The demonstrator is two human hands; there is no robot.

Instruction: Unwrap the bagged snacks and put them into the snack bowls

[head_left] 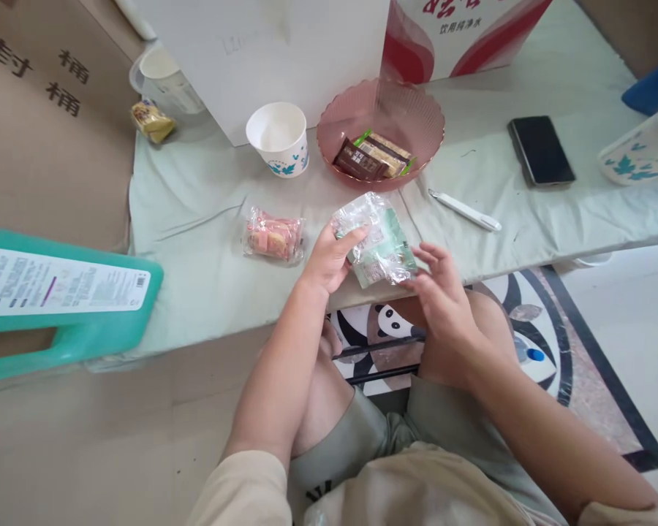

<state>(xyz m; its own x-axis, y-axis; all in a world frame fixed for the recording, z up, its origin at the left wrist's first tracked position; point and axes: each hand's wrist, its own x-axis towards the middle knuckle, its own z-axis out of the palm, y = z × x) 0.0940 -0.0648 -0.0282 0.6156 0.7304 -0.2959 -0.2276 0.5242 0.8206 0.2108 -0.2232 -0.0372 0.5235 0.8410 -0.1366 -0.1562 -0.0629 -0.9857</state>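
Observation:
My left hand (329, 257) is closed on crinkled clear-and-green plastic snack packets (381, 252), with the thumb pressed on top. The packets are over the front edge of the cloth-covered table. My right hand (443, 298) is at their right edge, its fingers apart and slightly curled; whether a fingertip touches the plastic I cannot tell. Left of my left hand lies a pink-and-clear wrapped snack (275, 236). Just beyond the packets stands a pink ribbed bowl (417, 120) with several wrapped bars (370, 157) inside.
A white paper cup (278, 139) stands left of the bowl. To the right lie a white utility knife (465, 210) and a black phone (542, 150), near another paper cup (639, 153). White boxes (285, 51) line the back. A green jug (126, 321) is at left.

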